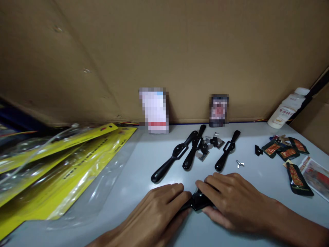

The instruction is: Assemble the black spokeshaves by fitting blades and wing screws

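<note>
A black spokeshave is held low over the near part of the table. My left hand is closed round one of its handles, and my right hand grips the other side, fingers over the middle part. Both handles are mostly hidden by my fingers. Just beyond lie more black spokeshave bodies: one at left, one in the middle and one at right. Small metal blades and black clamp plates lie among them. A silver wing screw sits above my right hand.
Yellow-backed clear plastic packages are piled on the left. Two phones lean on the cardboard wall at the back. A white bottle stands back right, near small dark packets, keys and another black clamp plate.
</note>
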A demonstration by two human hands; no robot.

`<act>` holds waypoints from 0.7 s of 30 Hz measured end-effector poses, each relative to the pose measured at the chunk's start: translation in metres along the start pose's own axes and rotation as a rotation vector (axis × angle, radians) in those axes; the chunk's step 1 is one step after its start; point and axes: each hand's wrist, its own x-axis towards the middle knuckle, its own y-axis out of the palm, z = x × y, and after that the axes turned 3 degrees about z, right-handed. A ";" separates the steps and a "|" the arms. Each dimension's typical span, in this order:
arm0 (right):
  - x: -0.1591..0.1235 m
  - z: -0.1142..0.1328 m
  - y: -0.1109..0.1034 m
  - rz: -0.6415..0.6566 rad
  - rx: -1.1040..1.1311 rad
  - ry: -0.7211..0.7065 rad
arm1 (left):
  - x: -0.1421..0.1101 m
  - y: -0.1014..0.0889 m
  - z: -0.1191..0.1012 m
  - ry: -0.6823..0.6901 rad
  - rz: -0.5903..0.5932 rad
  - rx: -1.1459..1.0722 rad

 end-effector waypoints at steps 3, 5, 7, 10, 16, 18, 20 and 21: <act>0.000 0.000 0.001 -0.005 0.003 0.001 | 0.001 -0.002 -0.001 -0.005 0.004 0.003; 0.000 0.000 0.002 -0.026 0.000 -0.003 | 0.002 -0.003 -0.001 -0.012 0.013 -0.004; -0.001 -0.001 0.003 -0.034 -0.002 -0.004 | 0.002 -0.002 -0.001 -0.010 0.021 -0.007; -0.002 -0.001 0.004 -0.027 0.004 0.000 | 0.001 0.000 0.001 -0.002 0.020 -0.002; -0.001 0.000 0.001 -0.002 0.016 0.005 | -0.004 0.006 0.003 -0.022 0.008 -0.011; 0.000 0.000 0.000 0.007 0.018 0.005 | -0.004 0.007 0.004 -0.026 0.010 -0.025; 0.000 -0.001 -0.001 0.014 0.017 0.002 | -0.003 0.006 0.004 -0.020 0.009 -0.023; 0.000 -0.001 -0.001 0.016 0.015 -0.001 | -0.003 0.005 0.003 -0.011 0.010 -0.017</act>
